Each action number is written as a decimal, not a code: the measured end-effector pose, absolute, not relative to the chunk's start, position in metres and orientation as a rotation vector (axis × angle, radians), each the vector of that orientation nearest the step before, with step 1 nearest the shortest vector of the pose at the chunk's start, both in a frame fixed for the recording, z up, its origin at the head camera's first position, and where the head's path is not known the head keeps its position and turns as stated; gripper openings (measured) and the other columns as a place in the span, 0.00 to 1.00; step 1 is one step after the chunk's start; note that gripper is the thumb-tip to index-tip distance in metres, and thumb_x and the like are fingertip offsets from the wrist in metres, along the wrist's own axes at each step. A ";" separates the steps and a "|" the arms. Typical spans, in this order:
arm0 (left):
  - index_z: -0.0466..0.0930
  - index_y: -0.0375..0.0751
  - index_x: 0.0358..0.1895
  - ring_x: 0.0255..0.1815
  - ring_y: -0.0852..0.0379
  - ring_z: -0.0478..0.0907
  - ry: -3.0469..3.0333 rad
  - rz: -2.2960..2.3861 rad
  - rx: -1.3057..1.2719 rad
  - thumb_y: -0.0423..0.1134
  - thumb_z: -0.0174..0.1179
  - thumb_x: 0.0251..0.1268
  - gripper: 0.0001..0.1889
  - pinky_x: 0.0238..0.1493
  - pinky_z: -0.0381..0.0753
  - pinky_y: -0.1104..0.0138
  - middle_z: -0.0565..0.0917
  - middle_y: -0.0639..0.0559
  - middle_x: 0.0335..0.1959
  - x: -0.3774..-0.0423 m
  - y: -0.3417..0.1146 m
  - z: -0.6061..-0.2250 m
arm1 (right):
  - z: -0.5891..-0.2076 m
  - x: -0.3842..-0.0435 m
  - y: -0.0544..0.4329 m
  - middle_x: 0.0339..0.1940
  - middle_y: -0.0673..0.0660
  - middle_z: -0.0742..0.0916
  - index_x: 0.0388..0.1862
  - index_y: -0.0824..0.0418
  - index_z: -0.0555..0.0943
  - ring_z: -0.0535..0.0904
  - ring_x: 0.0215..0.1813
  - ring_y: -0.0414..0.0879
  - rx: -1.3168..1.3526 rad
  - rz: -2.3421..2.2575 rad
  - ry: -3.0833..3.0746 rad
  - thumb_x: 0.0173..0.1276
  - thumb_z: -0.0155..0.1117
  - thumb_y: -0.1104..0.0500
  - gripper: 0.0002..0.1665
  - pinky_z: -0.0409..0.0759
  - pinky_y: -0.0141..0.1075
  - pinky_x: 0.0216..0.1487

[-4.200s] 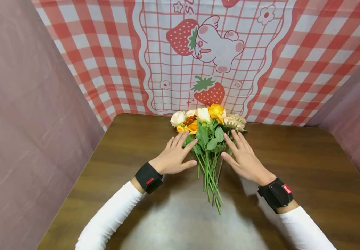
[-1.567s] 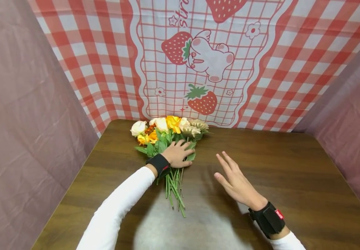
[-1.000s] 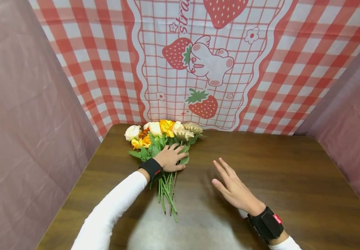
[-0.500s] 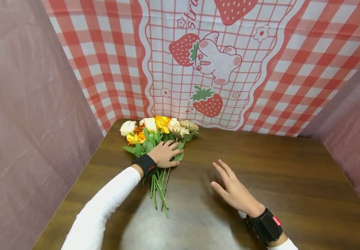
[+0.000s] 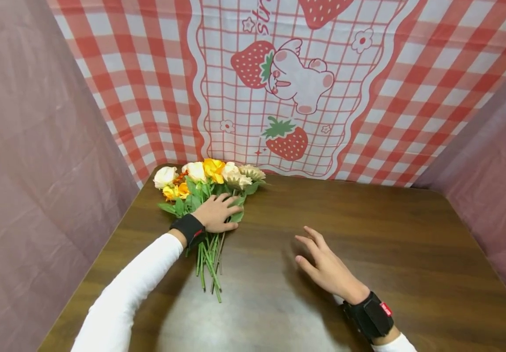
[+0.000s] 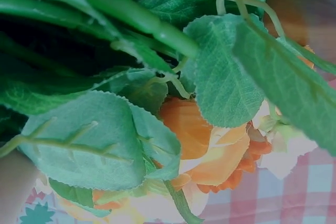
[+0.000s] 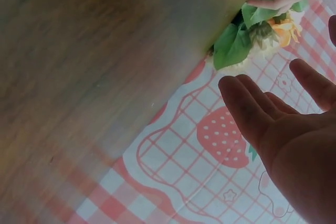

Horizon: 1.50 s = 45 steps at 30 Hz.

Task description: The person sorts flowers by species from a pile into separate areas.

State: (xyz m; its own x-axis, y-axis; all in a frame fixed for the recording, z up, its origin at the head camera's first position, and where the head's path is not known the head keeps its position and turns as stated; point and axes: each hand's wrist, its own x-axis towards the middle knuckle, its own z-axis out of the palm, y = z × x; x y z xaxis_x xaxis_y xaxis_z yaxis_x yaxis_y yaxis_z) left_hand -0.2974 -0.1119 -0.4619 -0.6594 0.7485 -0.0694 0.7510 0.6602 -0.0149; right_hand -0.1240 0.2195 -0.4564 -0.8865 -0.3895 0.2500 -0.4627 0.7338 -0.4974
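A bunch of flowers with white, yellow, orange and cream heads [image 5: 214, 170] lies at the table's far left, its green stems [image 5: 209, 266] pointing toward me. Across the leaves and upper stems rests my left hand [image 5: 216, 213], its fingers spread and straight. Large green leaves [image 6: 84, 140] and an orange bloom [image 6: 215, 156] fill the left wrist view, where most of that hand is hidden. Well to the right of the bunch, my right hand [image 5: 327, 266] hovers over the table with nothing in it, fingers extended. In the right wrist view its fingers [image 7: 247, 108] appear dark.
The brown wooden table [image 5: 367, 220] runs to both sides. Behind it hangs a red-and-white checked cloth [image 5: 147, 73] printed with strawberries. Pinkish drapes [image 5: 37, 146] close off the left and right sides. Each wrist wears a black band [image 5: 369, 317].
From the table's middle, the flower bunch has shifted left with my left hand on it. My right hand has left the bunch's right side and stays nearly still in the latest frames.
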 end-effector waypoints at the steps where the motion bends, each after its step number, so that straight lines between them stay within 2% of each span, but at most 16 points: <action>1: 0.66 0.54 0.74 0.77 0.38 0.54 2.810 -0.066 1.266 0.61 0.49 0.74 0.30 0.69 0.60 0.41 0.57 0.44 0.78 -0.298 -0.113 -0.462 | -0.456 -0.124 0.220 0.77 0.65 0.60 0.72 0.62 0.67 0.71 0.69 0.64 0.689 0.854 -2.804 0.74 0.61 0.53 0.32 0.78 0.55 0.54; 9: 0.66 0.54 0.73 0.77 0.38 0.54 2.820 -0.071 1.238 0.61 0.50 0.73 0.30 0.69 0.60 0.41 0.58 0.44 0.78 -0.302 -0.126 -0.462 | -0.456 -0.124 0.219 0.77 0.63 0.61 0.75 0.57 0.64 0.74 0.66 0.61 0.696 0.856 -2.795 0.74 0.61 0.53 0.34 0.79 0.52 0.52; 17: 0.68 0.51 0.72 0.76 0.37 0.54 2.812 -0.025 1.239 0.58 0.53 0.73 0.30 0.68 0.60 0.40 0.59 0.41 0.77 -0.298 -0.140 -0.458 | -0.458 -0.125 0.216 0.77 0.62 0.61 0.75 0.56 0.63 0.77 0.63 0.58 0.718 0.848 -2.797 0.74 0.61 0.53 0.34 0.80 0.49 0.49; 25: 0.62 0.56 0.76 0.78 0.36 0.48 2.873 0.018 1.301 0.59 0.54 0.72 0.33 0.70 0.57 0.40 0.46 0.39 0.81 -0.296 -0.136 -0.448 | -0.457 -0.122 0.213 0.76 0.63 0.62 0.75 0.57 0.63 0.75 0.65 0.60 0.717 0.858 -2.801 0.74 0.61 0.54 0.34 0.80 0.50 0.50; 27: 0.61 0.55 0.76 0.77 0.35 0.51 2.950 0.052 1.293 0.59 0.56 0.71 0.34 0.70 0.58 0.41 0.47 0.37 0.80 -0.293 -0.132 -0.443 | -0.456 -0.122 0.214 0.76 0.63 0.62 0.75 0.57 0.63 0.74 0.66 0.60 0.712 0.863 -2.802 0.74 0.61 0.54 0.34 0.79 0.50 0.50; 30: 0.67 0.47 0.71 0.68 0.35 0.64 3.142 0.121 1.187 0.55 0.59 0.70 0.31 0.62 0.68 0.44 0.64 0.34 0.71 -0.279 -0.130 -0.438 | -0.455 -0.121 0.213 0.75 0.64 0.63 0.75 0.58 0.63 0.73 0.66 0.61 0.728 0.867 -2.796 0.74 0.61 0.55 0.34 0.79 0.51 0.51; 33: 0.78 0.38 0.53 0.47 0.38 0.76 3.321 0.209 1.005 0.48 0.62 0.69 0.19 0.44 0.78 0.50 0.78 0.36 0.48 -0.259 -0.128 -0.436 | -0.455 -0.121 0.212 0.74 0.65 0.65 0.75 0.58 0.63 0.73 0.67 0.60 0.756 0.871 -2.778 0.74 0.61 0.55 0.34 0.79 0.51 0.52; 36: 0.79 0.37 0.34 0.31 0.42 0.79 3.345 0.287 0.813 0.43 0.63 0.67 0.11 0.27 0.79 0.52 0.81 0.41 0.31 -0.242 -0.123 -0.436 | -0.454 -0.121 0.210 0.73 0.65 0.67 0.75 0.57 0.64 0.73 0.67 0.58 0.768 0.866 -2.759 0.73 0.62 0.55 0.34 0.78 0.51 0.55; 38: 0.78 0.39 0.28 0.24 0.44 0.79 3.301 0.299 0.728 0.42 0.63 0.66 0.12 0.21 0.78 0.52 0.81 0.43 0.24 -0.236 -0.119 -0.438 | -0.454 -0.121 0.208 0.72 0.64 0.68 0.74 0.57 0.65 0.72 0.68 0.57 0.768 0.876 -2.745 0.73 0.63 0.56 0.34 0.78 0.51 0.56; 41: 0.75 0.42 0.22 0.18 0.47 0.78 3.223 0.282 0.643 0.41 0.63 0.66 0.14 0.16 0.75 0.54 0.78 0.46 0.18 -0.229 -0.112 -0.440 | -0.453 -0.122 0.204 0.71 0.65 0.69 0.74 0.58 0.65 0.72 0.68 0.57 0.776 0.897 -2.733 0.73 0.63 0.55 0.33 0.77 0.52 0.57; 45: 0.73 0.42 0.18 0.16 0.49 0.76 3.177 0.329 0.571 0.36 0.64 0.63 0.16 0.14 0.71 0.57 0.77 0.46 0.16 -0.223 -0.108 -0.444 | -0.454 -0.121 0.197 0.71 0.65 0.70 0.74 0.58 0.65 0.71 0.69 0.56 0.799 0.929 -2.729 0.74 0.62 0.54 0.33 0.76 0.52 0.59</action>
State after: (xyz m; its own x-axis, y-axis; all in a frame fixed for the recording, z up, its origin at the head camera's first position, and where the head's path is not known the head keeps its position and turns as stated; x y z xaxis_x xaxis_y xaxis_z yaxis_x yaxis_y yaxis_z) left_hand -0.2234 -0.1082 -0.4440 -0.9329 0.3336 0.1360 0.3543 0.9177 0.1798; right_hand -0.1211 0.1968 -0.4542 -0.8470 -0.4383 0.3009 -0.5309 0.6662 -0.5238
